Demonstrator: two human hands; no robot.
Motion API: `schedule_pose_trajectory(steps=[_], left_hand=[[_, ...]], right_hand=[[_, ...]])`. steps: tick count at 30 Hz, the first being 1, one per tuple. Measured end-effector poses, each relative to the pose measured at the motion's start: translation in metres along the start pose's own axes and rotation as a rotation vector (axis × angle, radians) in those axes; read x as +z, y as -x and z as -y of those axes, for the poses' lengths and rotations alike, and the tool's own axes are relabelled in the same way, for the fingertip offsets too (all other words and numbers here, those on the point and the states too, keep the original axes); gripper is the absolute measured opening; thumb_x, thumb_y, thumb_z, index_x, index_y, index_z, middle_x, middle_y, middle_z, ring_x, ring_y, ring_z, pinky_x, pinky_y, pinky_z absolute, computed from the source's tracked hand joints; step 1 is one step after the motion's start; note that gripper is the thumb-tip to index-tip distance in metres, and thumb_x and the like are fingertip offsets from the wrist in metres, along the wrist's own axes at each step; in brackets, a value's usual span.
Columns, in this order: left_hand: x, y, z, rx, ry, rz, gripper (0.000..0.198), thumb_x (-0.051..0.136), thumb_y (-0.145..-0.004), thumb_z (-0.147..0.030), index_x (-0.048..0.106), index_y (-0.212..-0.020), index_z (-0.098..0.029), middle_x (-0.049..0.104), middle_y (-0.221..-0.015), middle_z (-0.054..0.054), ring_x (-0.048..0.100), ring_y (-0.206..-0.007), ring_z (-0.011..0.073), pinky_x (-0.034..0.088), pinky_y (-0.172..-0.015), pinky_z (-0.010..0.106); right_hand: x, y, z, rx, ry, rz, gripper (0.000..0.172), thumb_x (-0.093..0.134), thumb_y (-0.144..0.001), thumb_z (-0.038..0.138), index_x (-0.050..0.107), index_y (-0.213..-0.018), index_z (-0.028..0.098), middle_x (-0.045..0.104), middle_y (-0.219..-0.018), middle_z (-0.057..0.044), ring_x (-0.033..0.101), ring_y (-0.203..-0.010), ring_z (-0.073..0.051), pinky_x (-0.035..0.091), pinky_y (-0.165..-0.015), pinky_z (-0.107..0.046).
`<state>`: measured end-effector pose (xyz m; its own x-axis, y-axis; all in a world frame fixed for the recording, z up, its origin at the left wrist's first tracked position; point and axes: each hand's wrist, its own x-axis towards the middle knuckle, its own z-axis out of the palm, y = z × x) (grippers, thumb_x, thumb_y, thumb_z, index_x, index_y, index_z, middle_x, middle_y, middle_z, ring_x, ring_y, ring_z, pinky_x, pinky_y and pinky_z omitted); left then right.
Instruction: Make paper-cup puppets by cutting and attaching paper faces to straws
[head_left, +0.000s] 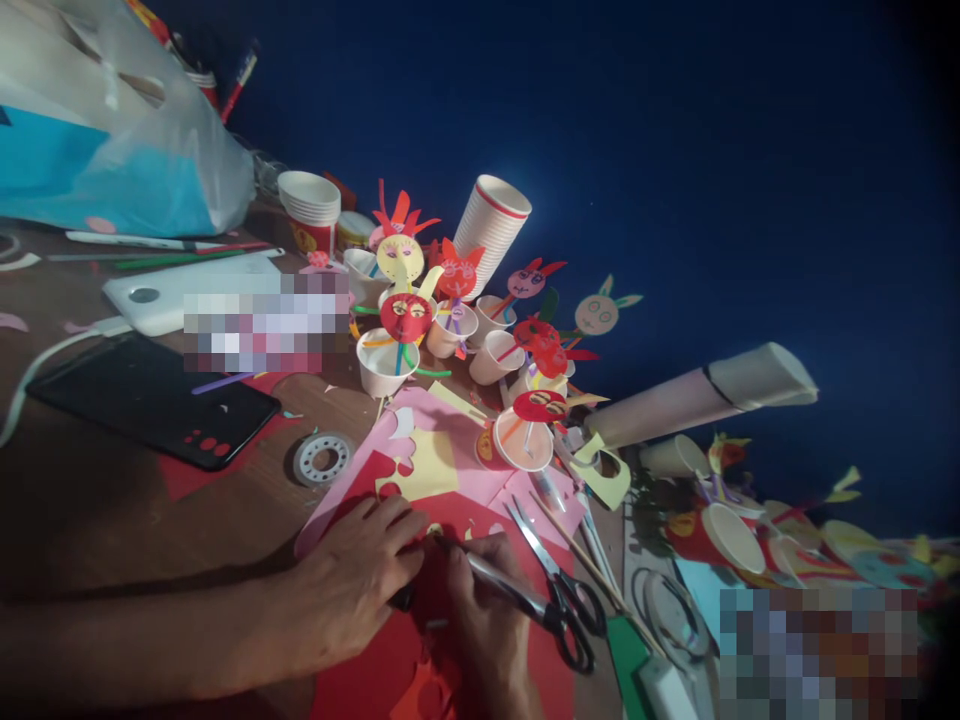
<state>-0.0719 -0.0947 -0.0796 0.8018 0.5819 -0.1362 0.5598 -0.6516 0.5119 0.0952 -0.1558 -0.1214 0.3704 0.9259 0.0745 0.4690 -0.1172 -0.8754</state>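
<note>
Pen (507, 585) in right hand (486, 618), tip indistinct, left hand (367, 560) half-hiding dark object (405, 598)

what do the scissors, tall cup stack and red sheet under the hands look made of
Scissors: blades likely steel, shiny grey; handles probably plastic, black and smooth.
Tall cup stack: probably paper, pale and fairly matte, with closely nested rims.
Red sheet: paper or thin card, flat and matte; which is unclear.

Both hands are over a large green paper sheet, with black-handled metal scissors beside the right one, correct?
Not green: the head view shows a large red paper sheet under the left hand and right hand. The scissors lie beside the latter.
</note>
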Motion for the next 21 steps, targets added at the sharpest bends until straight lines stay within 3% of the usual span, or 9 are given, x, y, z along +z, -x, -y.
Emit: schedule_pose_trajectory(steps=[3,21], left_hand=[[-0.0009,-0.0001,-0.0001,0.001,0.009,-0.010,0.034,0.058,-0.076,-0.022,0.058,-0.111,-0.023,0.051,-0.120,0.007,0.040,-0.110,0.0256,0.033,-0.095,0.042],[-0.0022,-0.0022,-0.0017,-0.041,0.037,0.053,0.036,0.057,-0.077,-0.022,0.055,-0.113,-0.024,0.052,-0.120,0.006,0.040,-0.111,0.0270,0.034,-0.094,0.043]], right_hand=[[-0.0016,-0.0008,-0.0006,0.013,0.011,0.091,0.013,0.059,-0.077,0.026,0.050,-0.068,0.020,0.061,-0.049,0.004,0.057,-0.041,-0.013,0.045,-0.040,-0.019],[0.0010,-0.0025,0.0047,-0.169,0.267,0.045,0.020,0.054,-0.082,0.033,0.048,-0.067,0.021,0.060,-0.047,0.003,0.057,-0.037,-0.012,0.041,-0.036,-0.018]])
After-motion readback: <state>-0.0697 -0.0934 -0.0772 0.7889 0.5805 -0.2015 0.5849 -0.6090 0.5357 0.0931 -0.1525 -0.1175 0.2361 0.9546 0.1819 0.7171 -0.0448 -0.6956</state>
